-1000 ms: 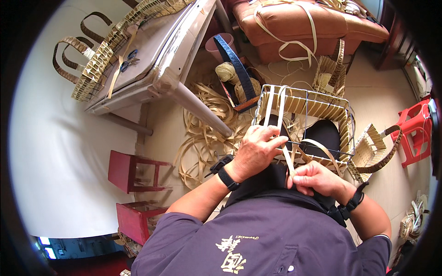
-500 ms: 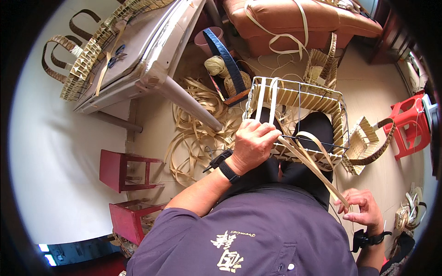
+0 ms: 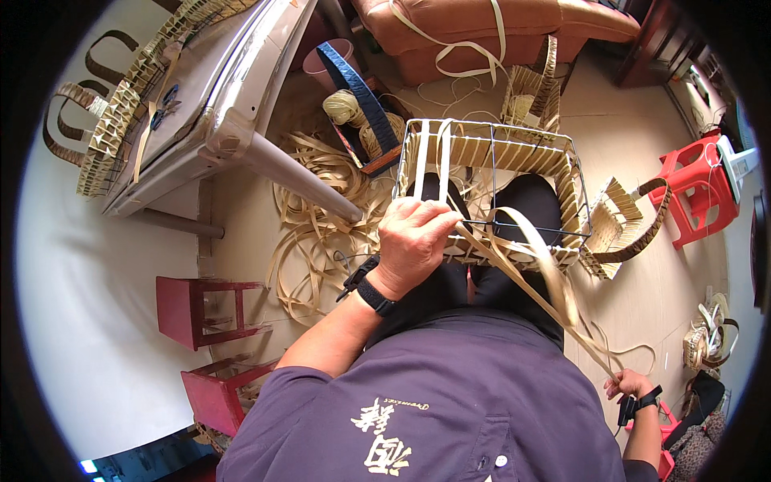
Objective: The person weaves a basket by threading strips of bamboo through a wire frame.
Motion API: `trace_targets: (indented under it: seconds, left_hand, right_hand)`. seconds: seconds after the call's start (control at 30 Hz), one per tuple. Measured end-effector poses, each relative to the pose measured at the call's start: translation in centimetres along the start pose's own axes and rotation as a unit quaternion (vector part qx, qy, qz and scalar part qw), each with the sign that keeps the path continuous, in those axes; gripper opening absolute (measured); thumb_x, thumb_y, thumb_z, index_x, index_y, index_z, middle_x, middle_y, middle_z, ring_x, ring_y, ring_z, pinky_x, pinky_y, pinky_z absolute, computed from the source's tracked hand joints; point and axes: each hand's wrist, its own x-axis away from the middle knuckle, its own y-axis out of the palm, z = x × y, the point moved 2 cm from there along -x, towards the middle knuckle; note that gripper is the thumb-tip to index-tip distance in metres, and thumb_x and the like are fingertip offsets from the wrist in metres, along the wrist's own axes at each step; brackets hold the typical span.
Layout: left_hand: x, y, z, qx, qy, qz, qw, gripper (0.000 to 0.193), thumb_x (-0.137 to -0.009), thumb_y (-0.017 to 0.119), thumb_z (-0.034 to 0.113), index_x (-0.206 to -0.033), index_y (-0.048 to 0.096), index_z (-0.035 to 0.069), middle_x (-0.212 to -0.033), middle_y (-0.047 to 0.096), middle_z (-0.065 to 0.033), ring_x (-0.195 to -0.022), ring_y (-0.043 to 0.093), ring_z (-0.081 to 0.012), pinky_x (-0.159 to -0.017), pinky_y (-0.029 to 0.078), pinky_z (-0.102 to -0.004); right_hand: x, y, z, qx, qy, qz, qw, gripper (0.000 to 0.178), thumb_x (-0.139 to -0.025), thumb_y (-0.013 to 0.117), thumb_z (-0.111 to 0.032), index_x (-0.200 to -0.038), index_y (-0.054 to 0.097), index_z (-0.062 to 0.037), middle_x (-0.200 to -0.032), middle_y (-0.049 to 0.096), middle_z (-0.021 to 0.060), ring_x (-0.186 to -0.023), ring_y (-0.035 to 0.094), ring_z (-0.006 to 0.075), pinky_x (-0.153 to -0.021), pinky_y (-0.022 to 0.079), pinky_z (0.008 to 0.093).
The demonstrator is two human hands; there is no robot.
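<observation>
A rectangular wire-framed basket (image 3: 573,193) with pale woven strip sides rests over my lap. My left hand (image 3: 416,241) is closed on its near rim toward the left, pinching flat strips where they cross the wire. From there a long tan strip (image 3: 590,345) runs down to the right, pulled fairly straight. My right hand (image 3: 630,384) holds its far end, low at the right, away from the basket. A paler strip loops over the near rim and is smeared by motion. Two white strips (image 3: 443,157) cross the basket's left part.
Tangled strips (image 3: 313,225) cover the floor at left, beside the table leg (image 3: 313,185). A blue-handled basket (image 3: 345,76) holds twine balls. Smaller baskets (image 3: 618,221) stand at right, near a red stool (image 3: 695,185). Scissors (image 3: 166,106) lie on the table.
My right hand has moved farther out to the lower right, drawing the strip along. The loop at the near rim has shifted. My left hand keeps its hold; the whole view has shifted slightly.
</observation>
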Motion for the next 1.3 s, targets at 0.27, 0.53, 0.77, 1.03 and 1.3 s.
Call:
trace_targets:
  seconds: [0.27,0.53,0.77,1.03,1.3]
  left_hand:
    - [-0.1,-0.2,-0.1,0.007,-0.005,-0.012,1.0,0.019,-0.087,0.085,0.006,-0.104,0.086,0.015,-0.099,0.079,0.0007,-0.092,0.071,-0.0255,-0.084,0.056,-0.0407]
    - [-0.2,0.2,-0.2,0.019,-0.017,-0.011,1.0,0.02,-0.086,0.084,0.004,-0.103,0.086,0.015,-0.1,0.079,-0.0002,-0.092,0.072,-0.0262,-0.084,0.056,-0.0414]
    - [0.0,0.0,-0.6,0.017,-0.012,-0.013,1.0,0.019,-0.087,0.083,0.005,-0.102,0.085,0.016,-0.097,0.077,0.0003,-0.09,0.071,-0.0261,-0.086,0.055,-0.0417]
    - [0.1,0.0,-0.1,0.027,-0.014,-0.012,0.999,0.018,-0.088,0.084,0.007,-0.102,0.085,0.016,-0.097,0.077,0.0001,-0.091,0.07,-0.0265,-0.086,0.055,-0.042]
    - [-0.4,0.6,0.0,0.035,-0.009,-0.019,0.999,0.019,-0.087,0.083,0.005,-0.103,0.085,0.016,-0.097,0.078,0.0002,-0.092,0.071,-0.0262,-0.086,0.055,-0.0414]
  right_hand:
    - [4.5,-3.0,-19.0,0.228,-0.352,0.386,0.822,0.055,-0.084,0.072,0.007,-0.136,0.079,-0.0095,-0.135,0.078,0.0174,-0.127,0.074,0.0379,-0.11,0.059,0.0434]
    - [8.4,-1.5,-42.6,-0.019,-0.445,0.324,0.835,0.026,-0.109,0.069,-0.021,-0.122,0.078,-0.0006,-0.096,0.078,0.0176,-0.087,0.075,0.0294,-0.082,0.058,0.0401]
    - [8.4,-0.4,-48.2,0.081,-0.498,0.225,0.834,0.029,-0.114,0.062,-0.027,-0.105,0.075,-0.0025,-0.085,0.073,0.0159,-0.078,0.072,0.0266,-0.077,0.057,0.0412]
    - [3.4,-3.9,-31.8,0.029,-0.307,0.009,0.951,0.046,-0.116,0.061,-0.04,-0.096,0.081,-0.0038,-0.071,0.07,0.0032,-0.064,0.067,0.014,-0.061,0.053,0.0341]
    - [0.5,-3.4,-25.5,0.285,-0.295,0.048,0.911,0.031,-0.089,0.08,-0.029,-0.109,0.086,-0.0055,-0.093,0.083,0.0192,-0.084,0.079,0.0367,-0.078,0.062,0.0443]
